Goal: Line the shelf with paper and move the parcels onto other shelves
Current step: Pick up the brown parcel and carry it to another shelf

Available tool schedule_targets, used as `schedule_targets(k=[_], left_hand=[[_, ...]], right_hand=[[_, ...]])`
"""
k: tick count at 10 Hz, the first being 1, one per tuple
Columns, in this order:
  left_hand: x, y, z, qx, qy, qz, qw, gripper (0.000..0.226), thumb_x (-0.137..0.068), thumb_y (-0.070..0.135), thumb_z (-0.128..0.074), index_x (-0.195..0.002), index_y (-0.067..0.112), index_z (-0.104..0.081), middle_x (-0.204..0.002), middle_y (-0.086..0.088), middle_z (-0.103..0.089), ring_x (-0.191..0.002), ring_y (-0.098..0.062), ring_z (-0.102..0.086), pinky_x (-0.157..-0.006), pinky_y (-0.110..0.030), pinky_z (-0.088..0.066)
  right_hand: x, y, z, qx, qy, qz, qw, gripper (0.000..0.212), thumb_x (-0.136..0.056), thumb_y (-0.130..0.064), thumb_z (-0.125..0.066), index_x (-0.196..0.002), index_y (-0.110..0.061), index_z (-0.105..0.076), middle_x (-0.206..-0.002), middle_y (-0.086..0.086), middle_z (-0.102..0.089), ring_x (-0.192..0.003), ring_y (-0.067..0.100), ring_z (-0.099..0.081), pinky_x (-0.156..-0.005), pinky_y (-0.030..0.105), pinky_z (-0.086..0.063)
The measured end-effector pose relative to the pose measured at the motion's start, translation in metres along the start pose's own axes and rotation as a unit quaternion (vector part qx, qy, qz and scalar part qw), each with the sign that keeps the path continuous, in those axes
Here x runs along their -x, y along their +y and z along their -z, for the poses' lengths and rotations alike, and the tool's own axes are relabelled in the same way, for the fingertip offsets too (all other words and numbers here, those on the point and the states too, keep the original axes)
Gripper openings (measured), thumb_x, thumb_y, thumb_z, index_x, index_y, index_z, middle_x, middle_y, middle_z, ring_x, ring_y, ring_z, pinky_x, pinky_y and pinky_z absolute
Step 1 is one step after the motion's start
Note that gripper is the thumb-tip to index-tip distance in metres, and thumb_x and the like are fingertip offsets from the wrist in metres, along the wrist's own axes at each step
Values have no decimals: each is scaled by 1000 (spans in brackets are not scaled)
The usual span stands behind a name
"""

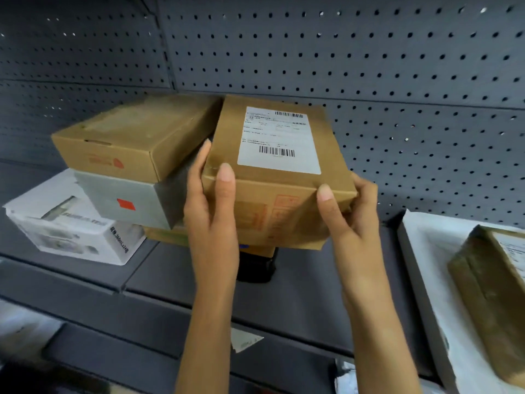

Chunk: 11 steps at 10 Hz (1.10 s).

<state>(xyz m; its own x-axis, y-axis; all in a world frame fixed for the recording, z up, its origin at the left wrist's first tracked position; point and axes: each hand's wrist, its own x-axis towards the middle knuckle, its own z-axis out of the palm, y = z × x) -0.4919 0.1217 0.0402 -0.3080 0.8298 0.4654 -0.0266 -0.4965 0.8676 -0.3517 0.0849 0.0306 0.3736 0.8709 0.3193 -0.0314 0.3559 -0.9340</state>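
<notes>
A brown cardboard parcel (pixel 272 177) with a white shipping label on top is held above the dark grey shelf (pixel 181 277). My left hand (pixel 213 211) grips its near left corner and my right hand (pixel 349 211) grips its near right corner. Something dark, partly hidden, sits right under it. Beside it on the left stands a stack: a brown box (pixel 133 137) on a grey box (pixel 125 203) with a red sticker, next to a white printed box (pixel 71 223). At the right, white paper (pixel 431 257) lines a shelf, with another brown parcel (pixel 491 294) lying on it.
A grey pegboard wall (pixel 369 58) backs the shelves. A lower shelf edge (pixel 142 345) runs below, with a small white tag (pixel 244 341) on its front. Pale wrapped items show at the bottom edge.
</notes>
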Motion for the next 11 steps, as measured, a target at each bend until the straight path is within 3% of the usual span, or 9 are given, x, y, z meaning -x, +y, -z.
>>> schedule_targets(k=[2,3,4,5,7,8,9,10,11], left_hand=[[-21,-7,7,-11,18,-41,999,37,-107,25,-48,-142,18,-52,-135,6,-59,-120,5,-55,-94,-8,-43],[-21,-10,8,-56,16,-108,992,39,-103,11,-55,-142,8,-50,-144,-2,-55,-137,-8,-48,-111,-20,-37],[-19,-11,10,-99,10,-141,985,36,-100,9,-60,-136,13,-58,-145,-4,-55,-149,-23,-34,-120,-23,-26],[-19,-13,12,-139,2,-192,972,26,-100,5,-60,-123,13,-68,-139,-6,-58,-153,-29,-26,-122,-24,-21],[-10,-17,12,-162,-57,-212,962,31,-99,1,-58,-116,23,-70,-131,5,-64,-153,-25,-28,-120,-59,-23],[-6,-14,14,-189,-66,-203,959,32,-99,2,-56,-121,20,-71,-139,5,-61,-155,-27,-23,-122,-59,-17],[1,-11,15,-219,-80,-188,954,38,-100,8,-53,-133,21,-65,-150,8,-51,-157,-26,-15,-124,-58,-16],[12,-6,13,-218,-105,-169,956,46,-102,12,-49,-146,22,-53,-161,8,-39,-158,-23,-7,-124,-55,-17],[26,4,10,-187,-110,-170,961,47,-104,9,-49,-150,17,-48,-160,4,-40,-157,-20,-16,-126,-37,-19]], right_hand=[[-5,-1,-18,8,-8,15,1000,46,-84,-37,-65,-121,-17,-47,-104,-23,-70,-92,-9,-65,-76,9,-48],[-5,1,-27,10,-6,15,1000,42,-88,-32,-66,-121,-18,-44,-98,-30,-68,-90,-11,-65,-73,8,-49],[-5,4,-37,20,-7,10,1000,43,-92,-28,-64,-129,-20,-42,-99,-25,-70,-91,-12,-66,-73,9,-50],[-3,6,-44,33,-32,10,999,49,-96,-29,-59,-139,-28,-36,-109,-24,-68,-101,-11,-64,-84,14,-52],[4,11,-46,29,-60,12,998,48,-104,-23,-43,-150,-26,-29,-137,-14,-56,-118,-8,-56,-93,9,-47],[9,9,-39,47,-60,18,997,45,-106,-21,-42,-149,-30,-33,-130,-33,-55,-120,-6,-55,-98,11,-45],[16,5,-29,65,-73,20,995,41,-106,-16,-41,-145,-27,-40,-109,-46,-59,-110,-12,-59,-88,6,-45],[21,-1,-16,90,-92,11,992,37,-106,-17,-43,-141,-26,-49,-111,-37,-64,-107,-13,-59,-90,9,-45],[26,-8,-4,109,-84,14,990,34,-102,-30,-45,-132,-29,-59,-120,-24,-67,-109,-7,-61,-99,22,-45]])
